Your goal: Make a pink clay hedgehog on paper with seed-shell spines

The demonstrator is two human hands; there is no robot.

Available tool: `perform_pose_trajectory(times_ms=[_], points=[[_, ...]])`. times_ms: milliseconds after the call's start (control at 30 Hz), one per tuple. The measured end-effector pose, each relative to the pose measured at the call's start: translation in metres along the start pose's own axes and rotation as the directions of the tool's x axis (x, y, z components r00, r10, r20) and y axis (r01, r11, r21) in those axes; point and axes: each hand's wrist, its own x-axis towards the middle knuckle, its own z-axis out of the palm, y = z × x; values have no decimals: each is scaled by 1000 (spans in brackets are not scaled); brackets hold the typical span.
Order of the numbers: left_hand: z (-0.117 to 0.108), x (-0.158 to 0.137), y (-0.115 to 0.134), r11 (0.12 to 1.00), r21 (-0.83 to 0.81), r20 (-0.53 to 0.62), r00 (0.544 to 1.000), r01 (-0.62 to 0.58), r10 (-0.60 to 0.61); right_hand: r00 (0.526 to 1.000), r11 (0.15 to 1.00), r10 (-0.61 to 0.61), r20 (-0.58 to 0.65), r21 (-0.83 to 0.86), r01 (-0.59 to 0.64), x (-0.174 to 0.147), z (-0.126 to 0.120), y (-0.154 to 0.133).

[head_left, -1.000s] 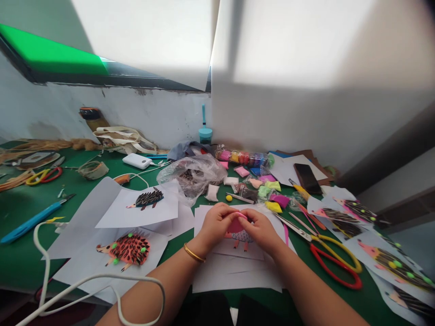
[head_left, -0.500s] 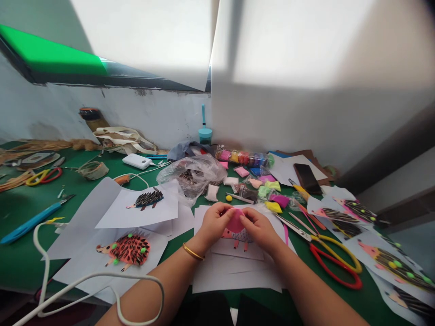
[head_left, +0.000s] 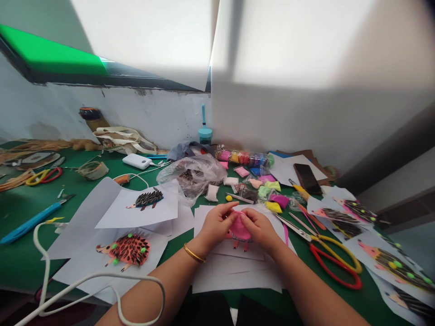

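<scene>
Between my two hands is a flattened piece of pink modelling clay (head_left: 240,227). My left hand (head_left: 219,225) pinches its left edge with thumb and fingers, and my right hand (head_left: 257,226) grips its right side. The clay hangs over a paper with a hedgehog drawing (head_left: 245,245), covering much of the animal's body; its pink legs show below. More white sheets (head_left: 234,276) lie under that paper. A gold bangle circles my left wrist.
Large scissors (head_left: 335,258) with red and yellow handles lie to the right. Behind my hands are clay packets (head_left: 279,200) and a plastic bag of seeds (head_left: 193,176). Finished hedgehog pictures (head_left: 125,251) lie on both sides. A white cable (head_left: 102,276) loops at front left.
The pink clay now spreads wider and slightly lower between my hands. My left fingers have lifted and stretched somewhat; the arms stay nearly in place.
</scene>
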Motion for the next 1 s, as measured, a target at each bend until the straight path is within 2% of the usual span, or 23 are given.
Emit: perform_pose_trajectory(times_ms=[167, 333, 467, 533, 700, 800, 1000], points=[[-2, 0, 2, 996, 55, 78, 995, -73, 68, 1000, 1000, 4, 9, -29, -4, 0, 1, -1], [-2, 1, 5, 998, 49, 36, 999, -34, 32, 1000, 1000, 7, 15, -12, -7, 0, 1, -4], [-4, 3, 7, 999, 5, -76, 996, 40, -39, 1000, 1000, -4, -4, -7, 4, 1, 0, -4], [-4, 3, 6, 998, -22, -94, 994, 55, -57, 1000, 1000, -16, -19, -6, 16, 1, 0, -3], [-3, 3, 3, 1000, -11, 1, 1000, -5, 5, 1000, 1000, -3, -7, -26, 2, 0, 1, -2], [-4, 3, 3, 1000, 9, 45, 999, 23, -23, 1000, 999, 1, 4, -47, -1, 0, 1, -2], [-4, 5, 4, 997, -2, -9, 997, 78, -78, 998, 996, 30, -63, 83, -25, 0, -1, -4]])
